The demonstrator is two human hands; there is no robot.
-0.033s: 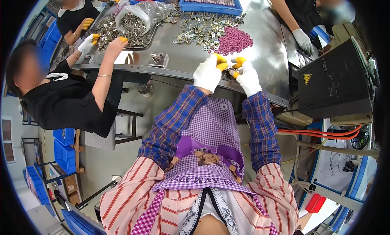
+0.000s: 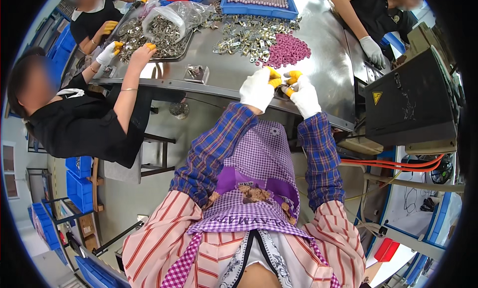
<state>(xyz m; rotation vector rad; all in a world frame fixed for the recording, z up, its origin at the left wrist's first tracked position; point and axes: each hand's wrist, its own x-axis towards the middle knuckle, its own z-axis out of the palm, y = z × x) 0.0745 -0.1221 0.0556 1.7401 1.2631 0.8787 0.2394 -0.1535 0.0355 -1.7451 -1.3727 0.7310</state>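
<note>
Both my hands wear white gloves with yellow fingertips and meet above the table's front edge. My left hand (image 2: 258,90) is closed, thumb and fingers pinched; what is in the pinch is too small to make out. Facing it, my right hand (image 2: 303,94) is closed around a small metal part (image 2: 283,87), mostly hidden by the fingertips. Just beyond my hands lies a heap of small pink rings (image 2: 288,51). Left of the rings spreads a pile of flat, shiny metal pieces (image 2: 241,40).
Behind the piles on the metal table (image 2: 219,78) stands a blue tray (image 2: 259,10) with rows of parts. A small metal box (image 2: 196,73) sits near the front edge. Co-workers handle a tray of metal pieces (image 2: 167,34) at left. A black cabinet (image 2: 411,101) stands at right.
My left hand has shifted slightly right, closer to my right hand. The co-worker at the right has moved their head up and away. The piles look the same.
</note>
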